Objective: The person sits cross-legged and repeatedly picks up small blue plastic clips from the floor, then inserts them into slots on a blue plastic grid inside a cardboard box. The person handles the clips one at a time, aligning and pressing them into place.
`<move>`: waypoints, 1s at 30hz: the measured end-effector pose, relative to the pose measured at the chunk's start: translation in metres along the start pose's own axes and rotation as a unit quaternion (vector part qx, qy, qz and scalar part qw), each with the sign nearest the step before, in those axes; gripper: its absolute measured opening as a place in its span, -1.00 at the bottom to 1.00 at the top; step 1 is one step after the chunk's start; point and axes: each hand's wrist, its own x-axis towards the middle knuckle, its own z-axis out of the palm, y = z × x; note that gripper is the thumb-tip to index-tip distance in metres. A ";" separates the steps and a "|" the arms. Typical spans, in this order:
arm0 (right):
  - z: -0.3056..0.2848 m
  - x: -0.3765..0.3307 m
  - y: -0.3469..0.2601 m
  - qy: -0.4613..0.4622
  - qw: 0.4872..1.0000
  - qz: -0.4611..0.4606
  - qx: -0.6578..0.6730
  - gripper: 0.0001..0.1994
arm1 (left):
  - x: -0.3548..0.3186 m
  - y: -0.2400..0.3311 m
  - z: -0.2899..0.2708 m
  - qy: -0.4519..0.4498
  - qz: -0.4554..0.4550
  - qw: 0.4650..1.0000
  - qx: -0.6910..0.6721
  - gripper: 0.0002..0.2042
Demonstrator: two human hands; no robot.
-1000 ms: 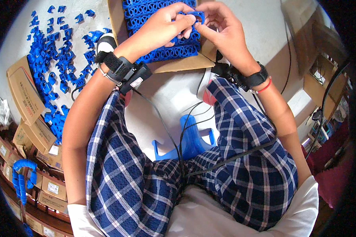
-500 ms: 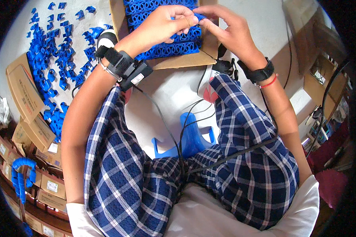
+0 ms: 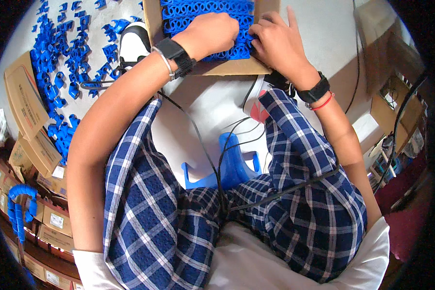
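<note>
Both of my hands are at the open cardboard box point(image 3: 222, 68), over rows of blue plastic pipe clips point(image 3: 205, 9). These rows lie directly beneath and beyond my left hand point(image 3: 211, 36); their long axis runs left to right across the box, roughly square to my reach, with one row behind another away from me. My left hand is curled over the middle, back upward, its fingertips tucked out of sight, so I cannot tell whether it grips a clip. My right hand point(image 3: 279, 44) is bent at the near right corner, 1 finger raised and the others curled inward toward the rows; whether they pinch anything I cannot tell either. The right ends of the rows are nearer to my right hand, while my left covers more of their length. A narrow strip of clips shows between my 2 hands.

The left wall point(image 3: 153, 21) and right wall point(image 3: 267, 9) bound the rows on either side, and the near wall edge crosses just below my hands. Room opens upward, since the top is open. Toward me, pale floor point(image 3: 181, 108) lies between the box and my knees, crossed by black cables point(image 3: 194, 124). A white-and-black shoe point(image 3: 134, 42) stands close against the left side, with loose blue clips point(image 3: 75, 60) scattered farther left.
</note>
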 end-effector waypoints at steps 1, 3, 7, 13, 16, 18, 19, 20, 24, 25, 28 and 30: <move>0.001 0.002 -0.001 0.000 1.000 -0.001 -0.004 -0.91 | 0.000 0.000 0.001 0.006 0.004 1.000 0.003 -0.86; 0.004 0.007 -0.004 -0.017 1.000 -0.009 -0.011 -0.93 | 0.000 -0.001 0.000 -0.004 0.000 1.000 0.014 -0.87; 0.007 0.011 -0.003 -0.027 1.000 -0.009 -0.006 -0.94 | 0.000 0.002 0.000 0.022 0.017 1.000 0.012 -0.88; 0.008 0.009 0.000 -0.018 1.000 -0.010 0.024 -0.94 | -0.001 0.010 0.004 0.010 0.017 0.999 0.031 -0.87; 0.009 0.010 -0.002 -0.019 1.000 -0.003 0.020 -0.94 | 0.000 0.009 0.004 0.019 0.019 0.999 0.031 -0.87; 0.009 0.010 -0.003 -0.019 1.000 -0.009 0.003 -0.94 | -0.001 0.009 0.004 0.025 0.019 0.999 0.028 -0.87; 0.010 0.010 -0.004 -0.022 1.000 -0.011 -0.003 -0.93 | 0.000 0.009 0.004 0.026 0.017 0.999 0.028 -0.86; 0.010 0.009 -0.004 -0.027 1.000 -0.009 -0.010 -0.93 | 0.000 0.010 0.005 0.028 0.016 0.999 0.027 -0.86; 0.011 0.008 -0.007 -0.042 0.998 -0.015 -0.052 -0.93 | 0.001 0.011 0.005 0.024 0.010 0.999 0.019 -0.86; 0.012 0.008 -0.008 -0.033 0.997 -0.025 -0.064 -0.93 | 0.002 0.010 0.004 0.025 0.007 1.000 0.017 -0.87; 0.011 0.008 -0.009 0.022 0.998 -0.035 -0.049 -0.93 | 0.002 0.009 0.004 0.021 0.010 1.000 0.013 -0.87; 0.011 0.008 -0.011 0.041 0.996 -0.043 -0.060 -0.91 | 0.002 0.009 0.005 0.023 0.011 1.000 0.013 -0.87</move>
